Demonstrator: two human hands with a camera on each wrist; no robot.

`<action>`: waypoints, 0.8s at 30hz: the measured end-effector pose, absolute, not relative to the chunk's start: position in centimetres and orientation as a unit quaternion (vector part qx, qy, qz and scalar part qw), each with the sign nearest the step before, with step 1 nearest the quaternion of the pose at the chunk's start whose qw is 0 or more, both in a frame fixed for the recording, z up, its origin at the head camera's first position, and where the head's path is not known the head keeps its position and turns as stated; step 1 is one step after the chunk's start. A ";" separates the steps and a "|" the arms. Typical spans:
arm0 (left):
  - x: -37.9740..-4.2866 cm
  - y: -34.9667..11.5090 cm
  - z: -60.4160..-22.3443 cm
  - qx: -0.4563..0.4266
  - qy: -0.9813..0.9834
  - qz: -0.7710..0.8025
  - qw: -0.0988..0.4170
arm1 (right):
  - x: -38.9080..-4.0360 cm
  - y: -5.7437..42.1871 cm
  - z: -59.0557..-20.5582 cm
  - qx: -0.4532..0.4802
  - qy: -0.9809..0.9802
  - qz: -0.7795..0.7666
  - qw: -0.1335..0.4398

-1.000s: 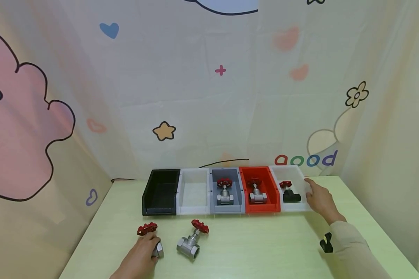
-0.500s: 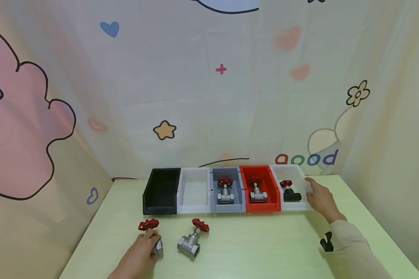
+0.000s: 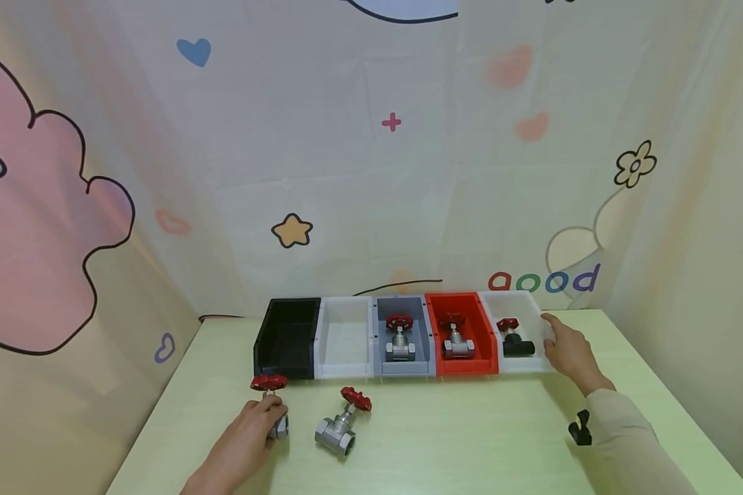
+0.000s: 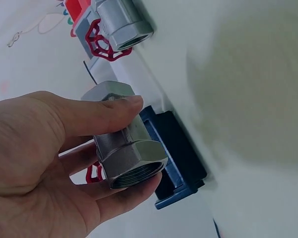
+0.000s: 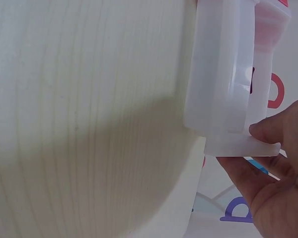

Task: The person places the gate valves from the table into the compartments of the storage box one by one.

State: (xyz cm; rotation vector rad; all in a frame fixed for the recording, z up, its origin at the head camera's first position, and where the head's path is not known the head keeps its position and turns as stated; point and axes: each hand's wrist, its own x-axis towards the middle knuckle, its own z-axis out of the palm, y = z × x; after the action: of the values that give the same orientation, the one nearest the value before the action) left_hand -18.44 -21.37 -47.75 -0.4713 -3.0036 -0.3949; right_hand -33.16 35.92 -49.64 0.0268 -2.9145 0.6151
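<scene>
My left hand [image 3: 243, 436] grips the silver body of a gate valve [image 4: 135, 154] with a red handwheel, thumb on one side and fingers on the other. In the head view this valve is over the table just in front of the black bin [image 3: 283, 370], its wheel uppermost. A second silver valve [image 3: 334, 436] with a red handwheel lies on the table to the right of it. At the row's right end, my right hand [image 3: 571, 352] pinches the side wall of a white bin [image 5: 221, 74] between thumb and fingers. That bin holds a black-bodied valve [image 3: 518, 346] with a red wheel.
Between the end bins stand another white bin [image 3: 345, 371], a grey bin [image 3: 404, 369] and a red bin [image 3: 470, 368]. One silver valve sits in each of the grey and red ones. A small black object [image 3: 579, 427] is beside the right sleeve. Behind hangs a printed curtain [image 3: 347, 137].
My left hand has moved the valve forward, toward the black bin, and the valve now stands more upright. The right hand stays on the white bin; the other valves have not moved.
</scene>
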 end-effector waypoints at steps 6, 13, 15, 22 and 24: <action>-18.9 -21.5 -46.8 -0.170 -0.977 -0.112 0.069 | -33.2 35.9 -49.7 0.011 -0.975 0.206 0.085; -19.4 -21.7 -45.7 -0.180 -0.973 -0.103 0.103 | -33.2 35.9 -49.7 0.009 -0.975 0.210 0.076; -19.5 -21.8 -45.4 -0.185 -0.971 -0.099 0.113 | -33.2 35.8 -49.7 0.006 -0.975 0.210 0.072; -20.2 -21.9 -44.1 -0.200 -0.965 -0.092 0.141 | -33.1 35.8 -49.6 0.007 -0.975 0.207 0.079; -20.4 -21.9 -43.8 -0.204 -0.964 -0.092 0.143 | -33.0 35.8 -49.6 0.008 -0.975 0.206 0.081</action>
State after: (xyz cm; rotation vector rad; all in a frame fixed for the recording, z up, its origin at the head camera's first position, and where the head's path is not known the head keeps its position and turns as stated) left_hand -20.36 -21.94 -43.83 -0.5889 -2.7804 -0.2650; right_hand -33.03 35.80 -49.60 0.0239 -2.9155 0.6160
